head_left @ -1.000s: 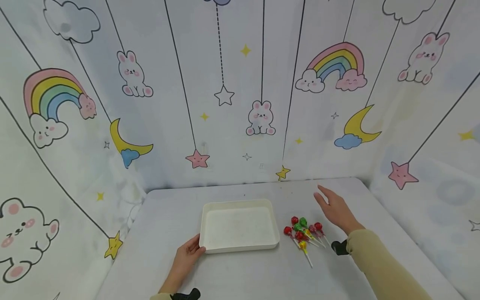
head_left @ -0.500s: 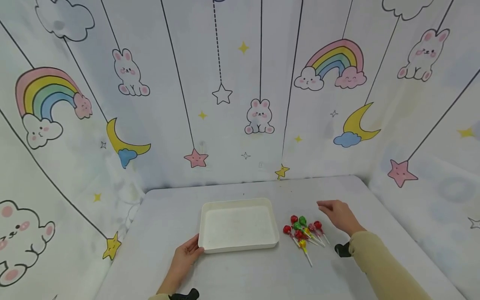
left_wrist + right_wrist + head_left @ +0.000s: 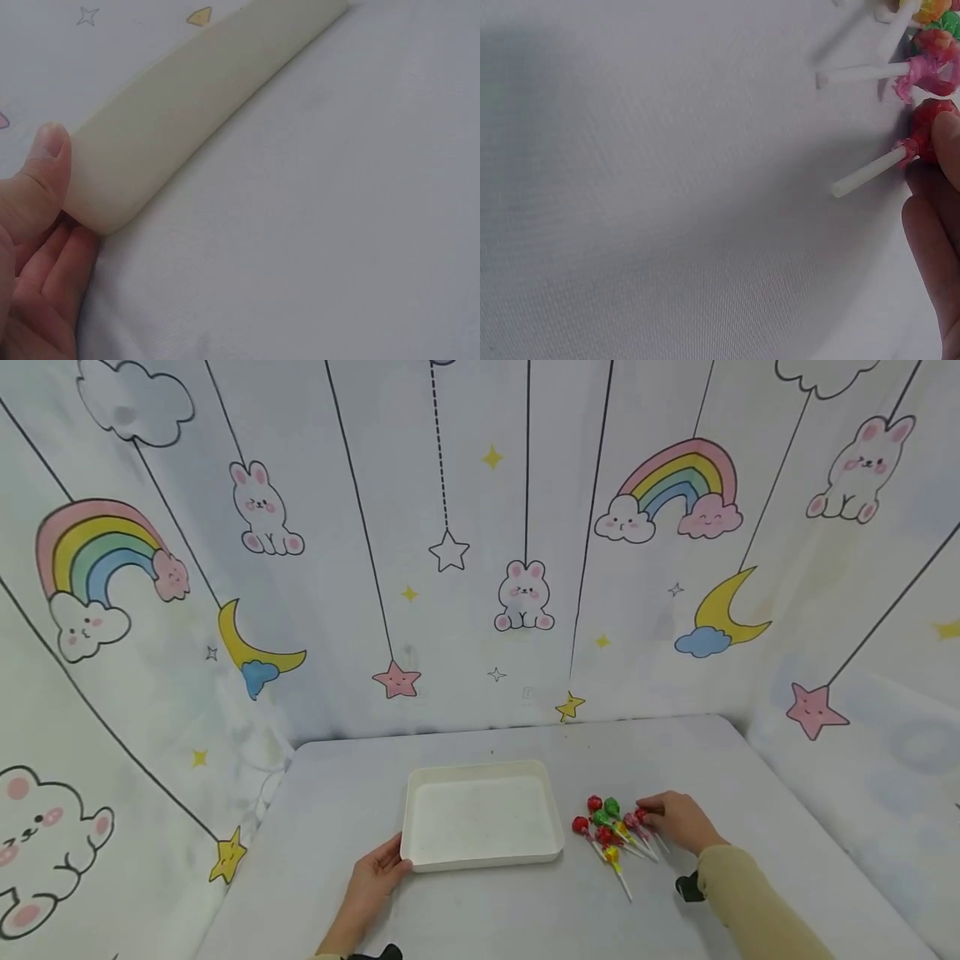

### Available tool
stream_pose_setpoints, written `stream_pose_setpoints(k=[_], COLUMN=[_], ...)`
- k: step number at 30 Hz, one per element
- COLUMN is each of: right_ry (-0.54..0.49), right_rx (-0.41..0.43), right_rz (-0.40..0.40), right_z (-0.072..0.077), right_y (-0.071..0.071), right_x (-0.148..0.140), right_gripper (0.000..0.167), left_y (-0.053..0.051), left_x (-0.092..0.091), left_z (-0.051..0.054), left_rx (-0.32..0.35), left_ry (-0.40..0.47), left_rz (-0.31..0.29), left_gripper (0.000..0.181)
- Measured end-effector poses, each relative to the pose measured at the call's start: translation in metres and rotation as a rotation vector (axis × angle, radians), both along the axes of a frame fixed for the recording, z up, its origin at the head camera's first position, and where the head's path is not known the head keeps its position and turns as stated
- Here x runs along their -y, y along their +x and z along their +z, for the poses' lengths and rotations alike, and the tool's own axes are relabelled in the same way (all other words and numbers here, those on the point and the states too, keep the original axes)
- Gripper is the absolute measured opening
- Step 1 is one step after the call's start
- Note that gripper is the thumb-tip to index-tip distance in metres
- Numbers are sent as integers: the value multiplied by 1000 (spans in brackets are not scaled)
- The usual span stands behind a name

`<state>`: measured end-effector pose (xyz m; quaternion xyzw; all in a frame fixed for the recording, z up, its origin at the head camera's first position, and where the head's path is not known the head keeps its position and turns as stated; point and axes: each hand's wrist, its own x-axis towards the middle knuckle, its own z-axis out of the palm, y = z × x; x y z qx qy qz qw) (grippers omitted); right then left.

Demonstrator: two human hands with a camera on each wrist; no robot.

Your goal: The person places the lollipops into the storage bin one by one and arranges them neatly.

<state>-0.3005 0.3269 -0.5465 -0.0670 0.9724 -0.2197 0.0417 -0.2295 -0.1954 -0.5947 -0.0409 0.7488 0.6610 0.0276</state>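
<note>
An off-white shallow tray (image 3: 483,814) lies on the white table, with nothing in it. My left hand (image 3: 372,878) grips its near left corner, thumb (image 3: 49,154) against the wall and fingers (image 3: 71,270) around the corner. To the right of the tray is a bunch of wrapped lollipops (image 3: 606,837) in red, green, yellow and pink. My right hand (image 3: 678,821) is at their right side and pinches the red head of one lollipop (image 3: 931,112). Its white stick points away from the fingers, and part of the head is hidden by the thumb.
The table (image 3: 517,918) has a white cover. Its far edge meets a wall cloth (image 3: 450,635) printed with rabbits, rainbows, moons and stars. A pink-wrapped lollipop (image 3: 922,71) lies close beside the pinched one.
My right hand has come down and toward me from above the table, and its fingers have closed on a red lollipop. The left hand has stayed at the tray's corner.
</note>
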Motion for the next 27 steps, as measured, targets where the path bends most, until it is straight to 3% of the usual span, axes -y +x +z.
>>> stream_pose_setpoints(k=[9, 13, 16, 23, 27], right_ry=[26, -13, -65, -131, -181], right_rx=[-36, -80, -105, -175, -173], right_rz=[-19, -25, -15, 43, 104], right_z=[8, 26, 48, 106, 121], right_y=[5, 0, -10, -39, -54], right_x=[-2, 1, 12, 82, 148], right_gripper=[25, 28, 30, 31, 30], left_y=[0, 0, -1, -1, 2], left_x=[-1, 1, 2, 2, -3], left_z=[-4, -4, -4, -1, 0], left_rx=[-7, -17, -24, -34, -40], left_ry=[30, 33, 28, 65, 82], left_rz=[1, -1, 8, 14, 16], left_gripper=[64, 64, 64, 63, 60])
